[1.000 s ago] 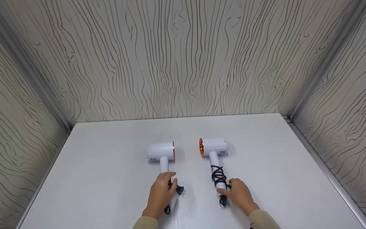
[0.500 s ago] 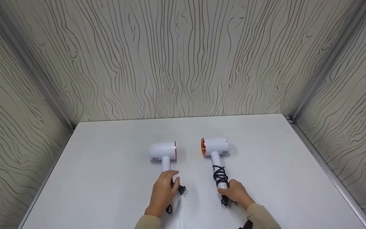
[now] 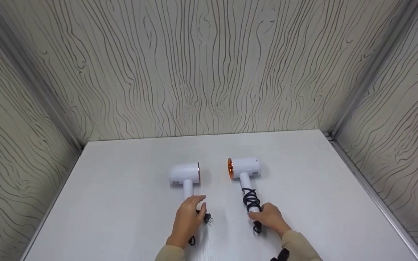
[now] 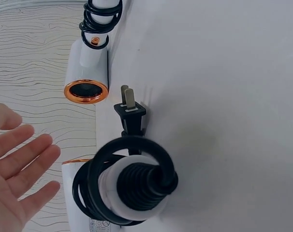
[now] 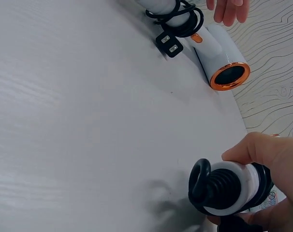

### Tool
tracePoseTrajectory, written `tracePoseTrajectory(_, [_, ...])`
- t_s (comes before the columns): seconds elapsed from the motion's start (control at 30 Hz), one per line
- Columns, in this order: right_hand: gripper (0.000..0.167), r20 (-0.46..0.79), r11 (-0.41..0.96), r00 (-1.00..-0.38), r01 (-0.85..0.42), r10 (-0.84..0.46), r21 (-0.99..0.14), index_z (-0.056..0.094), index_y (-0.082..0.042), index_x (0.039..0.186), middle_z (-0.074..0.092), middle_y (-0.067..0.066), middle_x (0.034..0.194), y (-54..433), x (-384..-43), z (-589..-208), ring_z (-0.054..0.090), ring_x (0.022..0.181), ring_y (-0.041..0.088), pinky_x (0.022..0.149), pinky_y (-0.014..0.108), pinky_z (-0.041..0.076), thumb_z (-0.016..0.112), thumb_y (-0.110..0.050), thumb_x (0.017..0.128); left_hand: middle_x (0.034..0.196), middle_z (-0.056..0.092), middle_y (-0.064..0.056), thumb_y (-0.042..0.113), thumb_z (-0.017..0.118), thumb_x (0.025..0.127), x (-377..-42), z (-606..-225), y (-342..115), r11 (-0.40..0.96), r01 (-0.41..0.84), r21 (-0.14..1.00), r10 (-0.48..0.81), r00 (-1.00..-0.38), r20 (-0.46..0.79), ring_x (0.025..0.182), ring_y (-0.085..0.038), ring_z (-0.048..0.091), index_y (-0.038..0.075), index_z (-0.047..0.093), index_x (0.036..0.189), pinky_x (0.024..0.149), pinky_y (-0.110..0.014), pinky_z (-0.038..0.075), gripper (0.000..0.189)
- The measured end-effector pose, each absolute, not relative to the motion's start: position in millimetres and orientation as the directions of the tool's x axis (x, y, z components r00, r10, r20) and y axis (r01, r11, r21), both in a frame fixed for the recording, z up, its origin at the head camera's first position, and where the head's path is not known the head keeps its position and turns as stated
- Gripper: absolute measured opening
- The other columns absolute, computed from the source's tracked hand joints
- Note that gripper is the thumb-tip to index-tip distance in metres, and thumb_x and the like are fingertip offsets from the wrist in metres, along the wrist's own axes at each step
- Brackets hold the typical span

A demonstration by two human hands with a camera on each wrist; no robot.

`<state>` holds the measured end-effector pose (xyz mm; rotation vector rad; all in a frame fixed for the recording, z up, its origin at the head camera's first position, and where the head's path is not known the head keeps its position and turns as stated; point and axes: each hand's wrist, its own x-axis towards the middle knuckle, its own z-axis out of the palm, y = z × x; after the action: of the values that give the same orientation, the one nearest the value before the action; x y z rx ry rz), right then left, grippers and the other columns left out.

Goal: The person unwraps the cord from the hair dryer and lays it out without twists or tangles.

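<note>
Two white hair dryers with copper-coloured rims lie on a white table, their rimmed ends facing each other. My left hand (image 3: 187,219) is over the handle of the left hair dryer (image 3: 184,174); the left wrist view shows its fingers (image 4: 33,162) spread, holding nothing. This dryer's black cord is wound round its handle, with the two-pin plug (image 4: 132,116) sticking out. With thumb and fingers on opposite sides, my right hand (image 3: 272,217) grips the handle end of the right hair dryer (image 3: 245,168). Its black cord (image 3: 251,198) is coiled round the handle above my thumb.
The white table (image 3: 122,210) reaches back to a panel (image 3: 201,72) with a wood-grain pattern. Similar panels stand at left and right, joined by grey metal posts (image 3: 376,69). A gap separates the two dryers.
My right hand has closed in on the handle end of the right dryer, its thumb and fingers now round it. My left hand stays by the left dryer's handle.
</note>
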<state>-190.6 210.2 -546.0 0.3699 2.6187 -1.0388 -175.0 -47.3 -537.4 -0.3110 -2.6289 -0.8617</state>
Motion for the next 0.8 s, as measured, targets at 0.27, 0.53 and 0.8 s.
tracePoseTrajectory(0.27, [0.066, -0.443, 0.624, -0.888, 0.418, 0.127, -0.660, 0.051, 0.016, 0.119, 0.061, 0.019, 0.099, 220.5, -194.5, -549.2, 0.057, 0.083, 0.021, 0.069, 0.028, 0.049, 0.071, -0.032, 0.078, 0.105, 0.072, -0.003, 0.016, 0.064, 0.091, -176.8, -536.1, -45.4, 0.783, 0.314, 0.538, 0.104, -0.917, 0.385, 0.096, -0.017, 0.070, 0.010, 0.068, 0.109, 0.084, -0.031, 0.059, 0.019])
tracePoseTrajectory(0.53, [0.066, -0.505, 0.548, -0.857, 0.472, 0.101, -0.691, 0.058, 0.009, 0.118, 0.059, 0.009, 0.094, 226.3, -197.9, -549.9, 0.052, 0.084, 0.018, 0.071, 0.026, 0.044, 0.070, -0.045, 0.082, 0.105, 0.073, -0.004, 0.015, 0.064, 0.090, -178.6, -536.0, -45.2, 0.782, 0.336, 0.524, 0.122, -0.908, 0.401, 0.097, -0.017, 0.069, 0.010, 0.069, 0.108, 0.084, -0.033, 0.059, 0.019])
tracePoseTrajectory(0.8, [0.059, -0.524, 0.522, -0.845, 0.494, 0.102, -0.695, 0.059, 0.007, 0.111, 0.055, 0.007, 0.089, 225.6, -199.1, -551.4, 0.049, 0.083, 0.019, 0.072, 0.028, 0.041, 0.070, -0.044, 0.082, 0.108, 0.072, -0.005, 0.014, 0.063, 0.091, -180.9, -533.8, -44.1, 0.778, 0.309, 0.547, 0.119, -0.928, 0.354, 0.101, -0.019, 0.069, 0.010, 0.068, 0.110, 0.087, -0.034, 0.058, 0.021])
